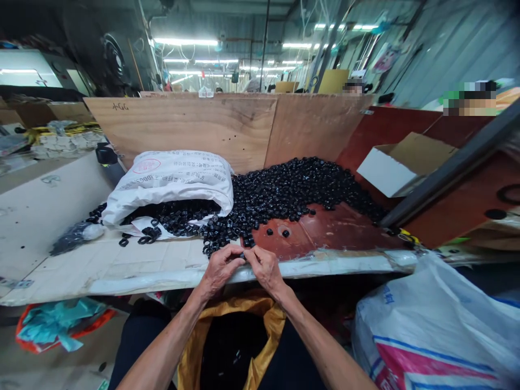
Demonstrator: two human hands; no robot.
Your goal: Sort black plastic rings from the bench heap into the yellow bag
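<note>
At the front edge of the workbench, my left hand [221, 266] and my right hand [264, 266] meet with pinched fingertips. Between them is a small black plastic ring [242, 256], mostly covered by the fingers. Just beyond my hands spreads a large heap of similar black rings [284, 187]. Some spill from the mouth of a white woven sack [174, 170] lying on its side to the left. Below my hands, between my knees, a yellow sack [268, 319] stands open, its inside dark with a few light specks.
Wooden boards [195, 127] wall the back of the bench. An open cardboard box [390, 168] leans at the right behind a slanted metal bar [455, 157]. A big white plastic bag [410, 314] stands at lower right. An orange-rimmed container [30, 336] holds teal plastic at lower left.
</note>
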